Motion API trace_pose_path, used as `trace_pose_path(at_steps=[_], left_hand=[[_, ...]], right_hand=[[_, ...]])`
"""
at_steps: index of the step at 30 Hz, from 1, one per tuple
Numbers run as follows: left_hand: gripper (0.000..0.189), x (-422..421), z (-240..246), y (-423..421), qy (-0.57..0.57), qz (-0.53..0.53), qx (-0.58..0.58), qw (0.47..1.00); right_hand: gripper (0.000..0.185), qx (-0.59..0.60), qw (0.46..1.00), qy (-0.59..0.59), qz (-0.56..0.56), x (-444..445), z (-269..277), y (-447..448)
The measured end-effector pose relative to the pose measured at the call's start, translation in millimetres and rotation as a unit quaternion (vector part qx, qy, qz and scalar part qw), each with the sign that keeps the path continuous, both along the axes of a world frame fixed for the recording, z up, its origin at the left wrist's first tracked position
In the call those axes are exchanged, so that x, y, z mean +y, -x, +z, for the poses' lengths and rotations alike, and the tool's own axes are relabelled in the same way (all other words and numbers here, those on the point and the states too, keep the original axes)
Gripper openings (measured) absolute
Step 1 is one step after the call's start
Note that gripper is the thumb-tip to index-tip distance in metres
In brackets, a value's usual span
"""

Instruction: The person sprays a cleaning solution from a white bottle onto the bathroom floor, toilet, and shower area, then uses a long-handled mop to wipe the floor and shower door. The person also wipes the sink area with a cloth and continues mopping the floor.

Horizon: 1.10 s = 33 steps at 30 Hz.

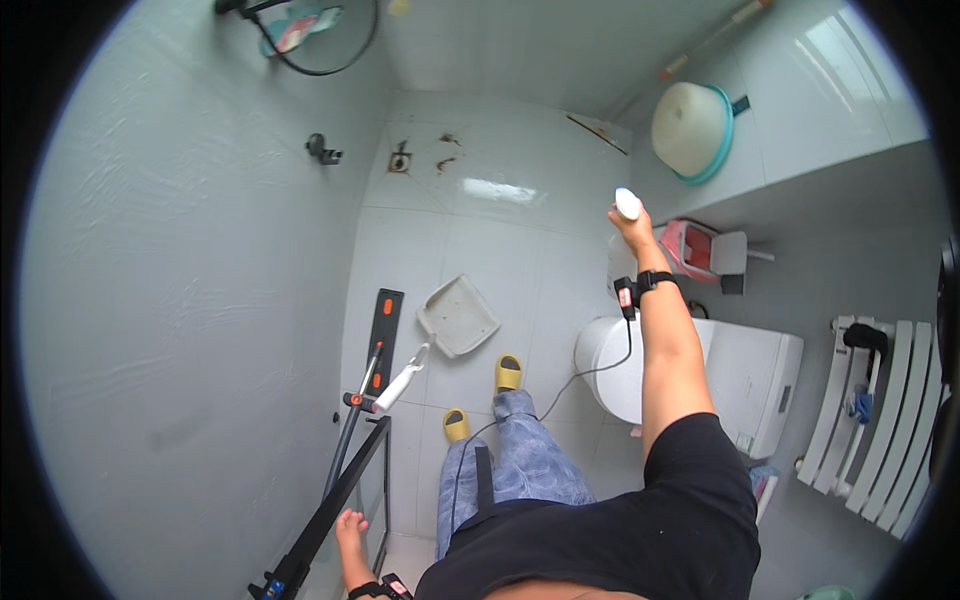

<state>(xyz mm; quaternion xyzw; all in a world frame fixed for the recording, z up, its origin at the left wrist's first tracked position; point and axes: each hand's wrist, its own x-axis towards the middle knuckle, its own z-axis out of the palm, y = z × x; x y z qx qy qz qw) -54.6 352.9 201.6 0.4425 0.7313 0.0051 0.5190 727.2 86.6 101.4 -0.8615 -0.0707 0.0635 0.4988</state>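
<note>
My right hand (636, 225) reaches far forward, closed around a white handle (627, 203) with a bit of blue at its tip. Most of what the handle belongs to is hidden behind my hand and forearm. A pale, translucent shape (621, 264) shows beside the wrist; I cannot tell whether it joins the handle. At the lower left, my left hand (351, 522) hangs with fingers slightly apart and nothing visible in it. Closest to it is the black-framed glass door (330, 491). A white dustpan (459, 319) with an upright white handle (397, 384) lies before my feet.
A flat mop (385, 330) leans along the left wall. To the right stand a white toilet (611, 375), a lidded bin with a pink liner (694, 247) and a towel radiator (870, 420). A basin (690, 131) rests on the ledge. A floor drain (400, 162) lies ahead.
</note>
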Motion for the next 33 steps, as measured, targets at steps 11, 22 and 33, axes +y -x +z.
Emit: trace_pose_path(at_steps=[11,22,33], left_hand=[[0.034,-1,37,-36,-0.072,-0.049,-0.087,0.992],[0.02,-17,132,-113,-0.203,-0.452,-0.045,0.867],[0.021,-49,168,-191,-0.152,-0.668,-0.236,0.689]], right_hand=[[0.045,-0.059,0.989,0.035,0.135,127,105,47],[0.042,-0.092,0.983,-0.16,-0.022,78,169,87],[0.05,-0.202,0.97,-0.121,-0.061,-26,218,292]])
